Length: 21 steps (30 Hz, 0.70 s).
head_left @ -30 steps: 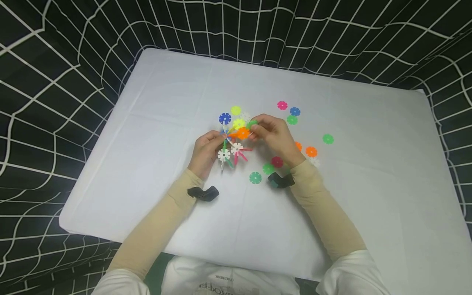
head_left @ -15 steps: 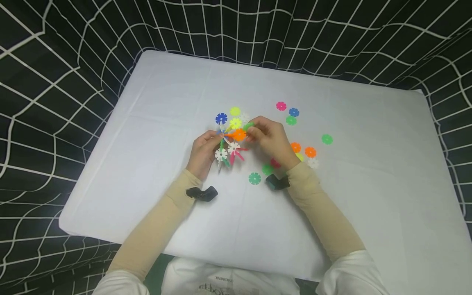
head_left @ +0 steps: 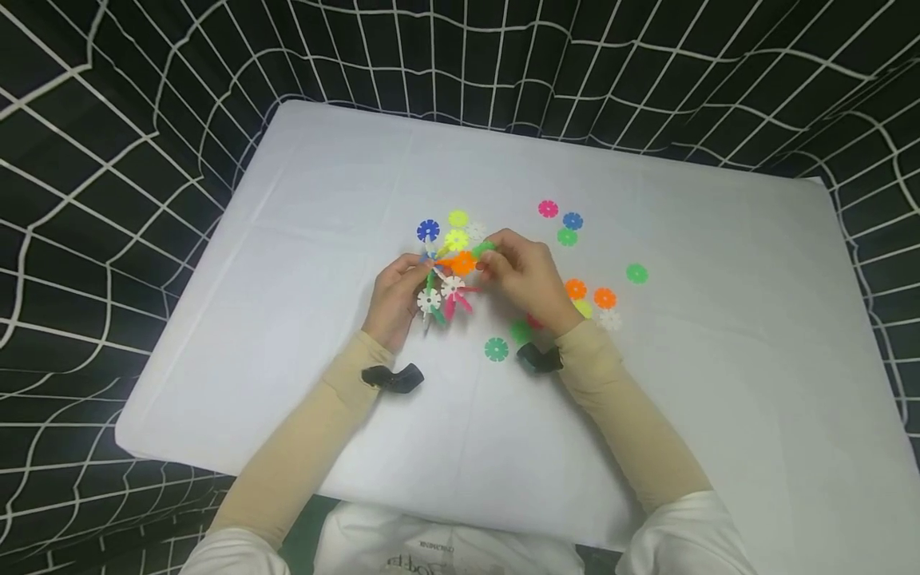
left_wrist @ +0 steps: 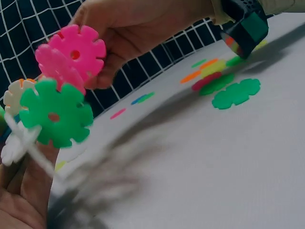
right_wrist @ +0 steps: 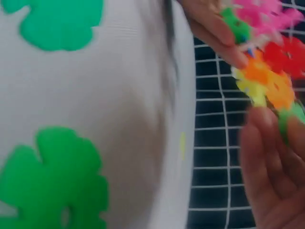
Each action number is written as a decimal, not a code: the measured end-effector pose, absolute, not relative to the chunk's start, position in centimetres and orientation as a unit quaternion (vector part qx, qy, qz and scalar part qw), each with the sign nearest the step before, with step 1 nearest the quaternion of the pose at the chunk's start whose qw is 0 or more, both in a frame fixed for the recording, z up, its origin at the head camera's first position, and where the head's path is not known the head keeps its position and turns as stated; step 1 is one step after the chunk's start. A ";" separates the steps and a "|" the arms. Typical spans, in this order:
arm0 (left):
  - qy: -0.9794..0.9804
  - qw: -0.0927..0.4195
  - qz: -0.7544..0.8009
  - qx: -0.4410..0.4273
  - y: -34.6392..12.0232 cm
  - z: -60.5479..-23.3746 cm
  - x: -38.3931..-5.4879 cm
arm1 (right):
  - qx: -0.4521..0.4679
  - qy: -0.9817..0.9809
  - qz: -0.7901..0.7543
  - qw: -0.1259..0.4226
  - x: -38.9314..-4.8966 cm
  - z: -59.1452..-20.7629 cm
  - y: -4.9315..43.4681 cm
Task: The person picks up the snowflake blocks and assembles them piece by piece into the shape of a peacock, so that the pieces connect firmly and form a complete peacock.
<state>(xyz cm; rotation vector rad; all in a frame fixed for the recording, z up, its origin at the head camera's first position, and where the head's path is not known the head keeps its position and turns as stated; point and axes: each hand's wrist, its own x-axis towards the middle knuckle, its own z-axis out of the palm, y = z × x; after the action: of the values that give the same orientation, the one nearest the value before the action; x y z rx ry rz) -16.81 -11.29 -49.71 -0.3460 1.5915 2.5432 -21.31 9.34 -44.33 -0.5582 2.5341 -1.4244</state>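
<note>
head view shows the left hand [head_left: 395, 295] with thumb and fingers pinching a cluster of slotted discs [head_left: 453, 288], which sticks out to that hand's right in orange, white, yellow, pink and green. facing it, the right hand [head_left: 532, 275] pinches a green disc [head_left: 485, 249] between thumb and fingers, right beside the cluster's orange disc [head_left: 465, 262]; whether those two are joined i cannot tell. just past the cluster, beyond both hands, lies a loose yellow disc [head_left: 458, 218]. beyond the right hand and off to its right sit a pink disc [head_left: 549, 208] and a blue disc [head_left: 573, 220]. two orange discs lie right of its wrist, one being [head_left: 605, 299], and a teal-green disc [head_left: 496, 349] is nearer the body, left of that wrist. under everything spreads the white tabletop [head_left: 345, 176], with black netted cloth [head_left: 625, 72] behind.
</note>
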 end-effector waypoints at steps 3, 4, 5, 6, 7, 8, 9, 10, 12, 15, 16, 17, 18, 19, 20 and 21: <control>0.520 0.063 0.844 -0.119 -11.4 -49.6 -16.8 | -0.206 0.853 -0.472 0.085 -21.2 -44.3 9.3; 0.519 0.065 0.844 -0.119 -11.4 -49.6 -16.8 | -0.219 0.851 -0.469 0.088 -21.3 -44.3 9.4; 0.519 0.067 0.844 -0.119 -11.5 -49.5 -16.9 | -0.234 0.848 -0.467 0.094 -21.3 -44.2 9.5; 0.521 0.069 0.843 -0.117 -11.6 -49.5 -16.9 | -0.250 0.843 -0.465 0.103 -21.4 -44.2 9.6; 0.524 0.073 0.841 -0.113 -11.7 -49.5 -16.9 | -0.262 0.839 -0.463 0.111 -21.5 -44.2 9.8; 0.528 0.079 0.839 -0.109 -11.8 -49.5 -17.0 | -0.273 0.835 -0.463 0.122 -21.6 -44.1 9.9; 0.532 0.087 0.836 -0.105 -11.8 -49.5 -17.0 | -0.280 0.831 -0.461 0.133 -21.6 -44.1 10.1; 0.536 0.093 0.833 -0.100 -11.9 -49.4 -17.1 | -0.284 0.829 -0.459 0.143 -21.6 -44.0 10.3; 0.544 0.104 0.827 -0.093 -12.0 -49.4 -17.1 | -0.286 0.826 -0.456 0.168 -21.7 -43.8 10.5; 0.551 0.118 0.822 -0.088 -12.2 -49.4 -17.2 | -0.282 0.828 -0.446 0.189 -21.6 -43.4 10.7; 0.549 0.120 0.823 -0.087 -12.2 -49.4 -17.2 | -0.277 0.830 -0.445 0.190 -21.6 -43.3 10.7; 0.547 0.120 0.824 -0.087 -12.3 -49.4 -17.2 | -0.273 0.833 -0.443 0.190 -21.6 -43.3 10.7; 0.545 0.121 0.825 -0.088 -12.3 -49.4 -17.2 | -0.265 0.837 -0.439 0.188 -21.7 -43.3 10.7; 0.542 0.120 0.827 -0.087 -12.4 -49.5 -17.2 | -0.256 0.842 -0.437 0.185 -21.7 -43.3 10.7; 0.538 0.120 0.830 -0.087 -12.4 -49.5 -17.2 | -0.245 0.845 -0.439 0.182 -21.8 -43.3 10.7; 0.535 0.119 0.832 -0.088 -12.4 -49.5 -17.2 | -0.233 0.848 -0.442 0.180 -21.8 -43.3 10.8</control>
<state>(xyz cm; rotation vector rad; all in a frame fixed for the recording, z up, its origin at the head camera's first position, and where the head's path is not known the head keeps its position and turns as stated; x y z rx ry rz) -17.17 -12.43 -49.50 -0.2577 1.5644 2.4310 -21.85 10.80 -43.26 -0.6576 2.3956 -1.2477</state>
